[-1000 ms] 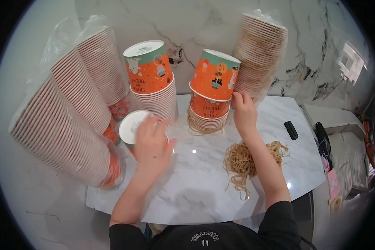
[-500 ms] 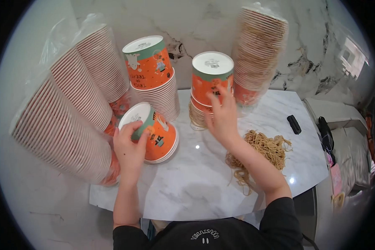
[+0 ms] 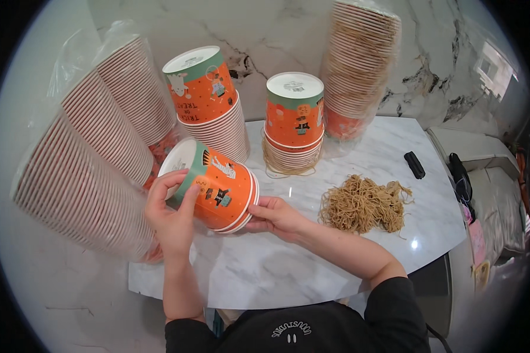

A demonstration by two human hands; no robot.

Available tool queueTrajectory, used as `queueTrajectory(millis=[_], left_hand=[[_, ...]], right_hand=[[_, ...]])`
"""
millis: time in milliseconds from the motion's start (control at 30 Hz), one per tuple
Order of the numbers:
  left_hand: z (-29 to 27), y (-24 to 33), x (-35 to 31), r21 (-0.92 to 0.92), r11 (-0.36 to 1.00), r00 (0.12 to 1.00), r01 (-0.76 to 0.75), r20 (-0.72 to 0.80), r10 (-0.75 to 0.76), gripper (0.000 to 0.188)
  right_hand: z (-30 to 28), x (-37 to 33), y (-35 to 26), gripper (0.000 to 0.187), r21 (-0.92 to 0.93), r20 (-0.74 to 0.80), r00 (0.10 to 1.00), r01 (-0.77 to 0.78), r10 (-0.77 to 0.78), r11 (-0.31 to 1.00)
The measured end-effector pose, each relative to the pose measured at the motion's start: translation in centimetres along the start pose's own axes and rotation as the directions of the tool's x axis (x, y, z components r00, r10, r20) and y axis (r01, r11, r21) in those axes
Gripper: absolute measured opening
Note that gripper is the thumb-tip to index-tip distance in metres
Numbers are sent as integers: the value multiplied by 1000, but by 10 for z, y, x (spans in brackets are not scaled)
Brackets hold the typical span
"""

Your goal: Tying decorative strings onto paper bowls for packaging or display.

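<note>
A short stack of orange paper cups (image 3: 221,191) with green bands and white bases is tilted, bases toward the upper left, in front of me. My left hand (image 3: 172,215) grips it near the base, thumb on the printed side. Low on the other side, my right hand (image 3: 275,216) pinches the white rims between thumb and fingers. Behind stand two upside-down cup stacks: a taller one (image 3: 215,126) at the back left and a shorter one (image 3: 294,120) at the middle. Tan rubber bands (image 3: 288,170) lie around the foot of the middle stack.
Tall plastic-wrapped cup stacks (image 3: 79,182) lean along the left side. Another wrapped stack (image 3: 359,65) stands at the back right by the marble wall. A heap of tan rubber bands (image 3: 365,206) and a small black object (image 3: 414,165) lie on the marble-patterned table (image 3: 288,265).
My right hand has left the middle stack and moved down and left to the rims of the tilted cups. My left hand keeps its hold, and those cups are tilted further.
</note>
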State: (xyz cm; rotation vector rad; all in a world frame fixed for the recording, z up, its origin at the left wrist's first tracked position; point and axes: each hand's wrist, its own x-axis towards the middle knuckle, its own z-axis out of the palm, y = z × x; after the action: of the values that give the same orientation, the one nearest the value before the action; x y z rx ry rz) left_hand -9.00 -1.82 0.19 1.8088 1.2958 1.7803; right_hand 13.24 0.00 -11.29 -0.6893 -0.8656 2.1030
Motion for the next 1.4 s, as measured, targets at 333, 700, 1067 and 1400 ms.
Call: queueTrajectory(millis=[333, 700, 1067, 1400], left_hand=[[-31, 46, 14, 39, 967, 864, -250, -442, 241, 24], [25, 10, -63, -696, 219, 687, 683, 512, -515, 34], [28, -73, -119, -501, -387, 254, 774, 806, -535, 46], [36, -63, -111, -584, 36, 411, 811, 525, -745, 43]], right_hand=[[-7, 4, 17, 34, -21, -154, 987, -49, 45, 999], [-24, -20, -17, 20, -569, -129, 957, 143, -259, 810], [-109, -71, -77, 12, -852, 233, 921, 38, -312, -523], [-57, -119, -87, 24, -940, 327, 944, 330, 43, -92]])
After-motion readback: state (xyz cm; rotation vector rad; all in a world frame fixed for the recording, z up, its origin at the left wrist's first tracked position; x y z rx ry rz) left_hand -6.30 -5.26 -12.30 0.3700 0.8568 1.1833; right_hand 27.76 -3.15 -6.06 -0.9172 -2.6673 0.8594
